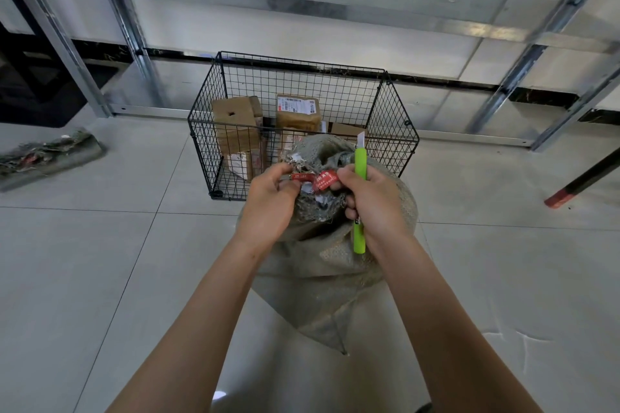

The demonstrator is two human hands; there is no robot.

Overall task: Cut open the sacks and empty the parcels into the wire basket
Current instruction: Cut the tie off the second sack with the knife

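Sack (322, 265) stands on the floor (100, 261), just in front of the basket (399, 104), its gathered neck bound by a red tie (323, 179). The left hand (270, 204) pinches the tie's left end with curled fingers. The right hand (375, 201) pinches the other end while its other fingers grip a green knife (359, 161), blade out and pointing up toward the basket. Several parcels (298, 112) already lie in the basket, so the task looks partly done; this sack is not yet open.

The risks, as I judge them: both hands sit close together on 1 short tie, with the bare blade just above them, so a slip while turning the knife to cut could nick the left fingers. A deep cut could pass through the weave into a parcel beneath. Once the tie gives, the slack sack may slump and spill parcels onto the floor rather than into the basket.
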